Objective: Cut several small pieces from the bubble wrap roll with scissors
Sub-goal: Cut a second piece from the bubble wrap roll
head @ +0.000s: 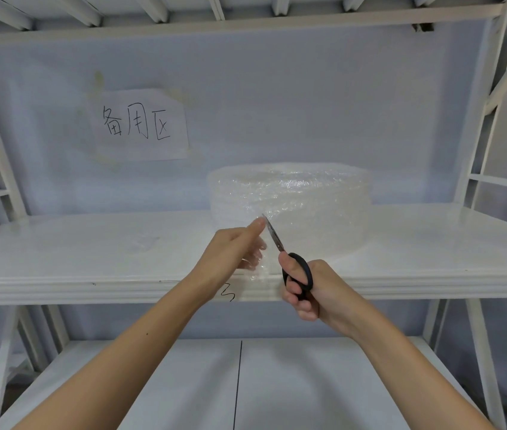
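Two bare forearms are seen nearest the camera, extended over a lower white shelf board (308, 383) that is crossed by a thin dark line. The fingers of the right hand (311, 293) are curled closed through the loops of a pair of black-handled scissors with slim metal blades (289, 262), the thumb lying along the upper loop. The blades are pointed up and to the left, almost together, with the tips reaching the thumb tip of the left hand (233, 252). By the left hand, a loose flap of clear bubble wrap (256, 265) is pinched between thumb and fingers; the flap is draped down over the front edge of the middle white shelf (90, 262), where the scissors are applied to it. Behind both hands, a wide, low roll of clear bubble wrap (292, 200) is laid flat on the middle shelf, right of centre and towards the back edge. A small clear scrap (145, 243), possibly bubble wrap, is seen on the shelf to the left of the hands; its nature cannot be told for certain. A black scribble (227, 293) is marked on the front edge of the shelf below the left wrist. On the pale back wall, upper left of the roll, a white paper sign with handwritten black characters (140, 125) is taped. White metal frame uprights (478, 119) are seen at both sides.
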`<control>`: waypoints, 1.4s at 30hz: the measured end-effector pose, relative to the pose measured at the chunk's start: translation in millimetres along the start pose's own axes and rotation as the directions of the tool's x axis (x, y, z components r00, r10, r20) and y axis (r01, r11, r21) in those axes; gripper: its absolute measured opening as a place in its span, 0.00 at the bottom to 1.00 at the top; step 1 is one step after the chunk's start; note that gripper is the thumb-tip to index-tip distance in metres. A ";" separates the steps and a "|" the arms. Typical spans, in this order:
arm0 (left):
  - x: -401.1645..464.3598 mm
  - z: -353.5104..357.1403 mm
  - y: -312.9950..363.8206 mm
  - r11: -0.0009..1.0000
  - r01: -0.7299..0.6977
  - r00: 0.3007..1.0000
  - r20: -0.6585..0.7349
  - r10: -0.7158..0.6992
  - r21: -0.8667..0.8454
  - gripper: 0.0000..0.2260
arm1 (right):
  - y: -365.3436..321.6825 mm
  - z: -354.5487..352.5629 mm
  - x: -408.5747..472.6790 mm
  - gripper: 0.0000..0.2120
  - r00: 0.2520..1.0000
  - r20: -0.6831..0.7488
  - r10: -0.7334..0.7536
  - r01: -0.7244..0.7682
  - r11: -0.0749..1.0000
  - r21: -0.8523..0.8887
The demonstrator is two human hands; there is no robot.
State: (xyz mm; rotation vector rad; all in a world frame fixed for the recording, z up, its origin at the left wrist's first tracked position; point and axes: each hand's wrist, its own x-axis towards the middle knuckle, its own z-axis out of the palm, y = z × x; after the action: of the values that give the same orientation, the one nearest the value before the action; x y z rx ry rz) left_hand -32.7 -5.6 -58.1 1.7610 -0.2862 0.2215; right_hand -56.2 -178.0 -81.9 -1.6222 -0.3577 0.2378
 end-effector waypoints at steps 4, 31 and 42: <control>5.6 2.0 1.7 0.991 -0.102 0.988 -0.107 0.112 0.088 0.19 | 0.4 1.4 -0.5 0.27 1.000 -0.001 0.007 -0.007 1.000 0.010; -1.2 9.2 -14.7 0.987 -0.158 0.982 -0.109 0.155 -0.018 0.12 | 1.0 9.0 1.9 0.29 0.995 0.095 -0.014 0.006 0.996 0.084; 0.7 11.9 -15.0 0.985 -0.162 0.983 -0.091 0.157 -0.054 0.12 | 1.4 7.3 6.1 0.25 0.998 -0.025 -0.060 0.061 0.997 0.054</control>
State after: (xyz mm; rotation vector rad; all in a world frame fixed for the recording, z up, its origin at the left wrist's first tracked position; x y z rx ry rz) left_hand -27.4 -14.5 -74.3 1.6643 -0.3680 0.3996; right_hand -53.0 -169.0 -83.6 -1.5566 -0.3783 0.1809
